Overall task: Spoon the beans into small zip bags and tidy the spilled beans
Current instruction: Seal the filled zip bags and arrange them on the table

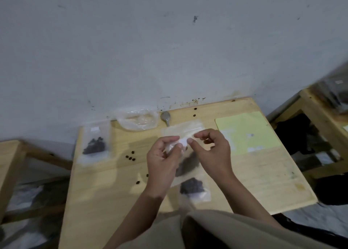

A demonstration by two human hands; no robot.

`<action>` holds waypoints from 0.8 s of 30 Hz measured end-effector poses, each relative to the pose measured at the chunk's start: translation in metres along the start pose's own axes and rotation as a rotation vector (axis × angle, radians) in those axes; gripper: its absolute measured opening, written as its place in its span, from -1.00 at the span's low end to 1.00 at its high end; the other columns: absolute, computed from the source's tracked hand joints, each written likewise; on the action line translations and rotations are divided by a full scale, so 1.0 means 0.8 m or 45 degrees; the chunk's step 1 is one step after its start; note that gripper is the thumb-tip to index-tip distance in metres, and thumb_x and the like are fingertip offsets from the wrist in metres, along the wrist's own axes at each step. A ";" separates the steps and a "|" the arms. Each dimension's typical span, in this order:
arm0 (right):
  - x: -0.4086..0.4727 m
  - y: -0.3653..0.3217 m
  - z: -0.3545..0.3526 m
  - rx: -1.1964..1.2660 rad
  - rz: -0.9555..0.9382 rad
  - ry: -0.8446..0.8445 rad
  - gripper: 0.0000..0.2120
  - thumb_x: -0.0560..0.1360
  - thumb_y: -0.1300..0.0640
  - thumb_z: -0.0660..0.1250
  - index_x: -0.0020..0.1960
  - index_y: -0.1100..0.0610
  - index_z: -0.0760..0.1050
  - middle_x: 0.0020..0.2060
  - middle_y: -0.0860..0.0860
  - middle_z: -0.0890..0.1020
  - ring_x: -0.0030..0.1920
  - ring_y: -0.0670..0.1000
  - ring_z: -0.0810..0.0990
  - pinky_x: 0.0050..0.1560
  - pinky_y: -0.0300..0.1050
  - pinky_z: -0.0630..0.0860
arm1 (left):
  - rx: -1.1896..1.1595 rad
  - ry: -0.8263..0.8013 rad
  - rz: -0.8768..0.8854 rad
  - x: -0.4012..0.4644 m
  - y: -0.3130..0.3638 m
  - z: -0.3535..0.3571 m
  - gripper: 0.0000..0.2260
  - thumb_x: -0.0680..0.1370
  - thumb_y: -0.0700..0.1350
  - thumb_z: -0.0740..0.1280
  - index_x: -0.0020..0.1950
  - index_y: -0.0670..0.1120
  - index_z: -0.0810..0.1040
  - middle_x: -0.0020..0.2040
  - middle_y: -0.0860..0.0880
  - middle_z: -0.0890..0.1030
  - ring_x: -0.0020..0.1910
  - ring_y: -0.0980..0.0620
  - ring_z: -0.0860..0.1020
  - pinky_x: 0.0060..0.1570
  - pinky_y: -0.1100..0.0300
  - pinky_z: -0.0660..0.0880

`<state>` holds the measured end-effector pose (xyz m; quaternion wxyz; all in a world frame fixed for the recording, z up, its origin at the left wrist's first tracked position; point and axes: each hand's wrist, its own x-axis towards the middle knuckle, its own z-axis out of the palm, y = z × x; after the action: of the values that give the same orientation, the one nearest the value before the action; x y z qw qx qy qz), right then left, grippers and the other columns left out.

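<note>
Sealing step, by the look of it — left hand point(162, 160) and right hand point(211, 149) pinching the top of a bean-filled bag point(185, 165), held up over the table point(105, 188). Next: press along the zip, set down, then gather loose beans point(130, 157).

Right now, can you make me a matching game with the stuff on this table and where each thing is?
Things:
1. spoon
2. yellow sheet
3. filled bag
4. held bag

Places:
A. table's left edge
B. between both hands
C. by the wall, bowl up
D. right side of table

Pairs: 1-C, 2-D, 3-A, 4-B
</note>
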<state>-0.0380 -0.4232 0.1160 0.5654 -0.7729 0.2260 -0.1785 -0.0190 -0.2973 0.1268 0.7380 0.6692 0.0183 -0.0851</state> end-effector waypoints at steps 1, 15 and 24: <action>-0.007 -0.003 0.007 -0.014 -0.031 -0.001 -0.83 0.37 0.13 0.50 -0.17 -0.05 0.53 -0.11 -0.07 0.52 -0.10 -0.19 0.49 -0.13 -0.48 0.35 | 0.010 -0.005 0.000 -0.002 0.003 -0.011 -0.84 0.51 -0.31 0.35 0.02 -0.09 0.59 -0.18 0.04 0.68 -0.21 0.04 0.64 -0.29 0.18 0.54; -0.088 -0.028 0.140 0.200 -0.044 -0.480 -0.60 0.39 0.36 0.43 0.07 -0.06 0.56 -0.12 -0.09 0.53 -0.28 -0.10 0.54 -0.20 -0.24 0.53 | 0.122 0.079 0.095 0.017 0.023 -0.204 -0.62 0.52 -0.27 0.35 0.28 0.06 0.49 0.17 0.21 0.52 0.09 0.34 0.53 -0.03 0.40 0.49; -0.068 -0.015 0.281 0.145 0.171 -0.351 -0.63 0.37 0.32 0.47 0.06 -0.02 0.51 -0.25 0.02 0.55 -0.27 0.02 0.59 -0.23 -0.15 0.59 | 0.586 0.188 -0.089 0.059 -0.036 -0.310 -0.63 0.48 -0.19 0.43 0.24 0.03 0.47 0.20 0.10 0.46 0.00 0.23 0.52 -0.25 0.48 0.48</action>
<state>0.0379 -0.2121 0.0600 0.6446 -0.7399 0.1871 -0.0450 0.0448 -0.0589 0.0661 0.5593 0.8231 0.0754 -0.0634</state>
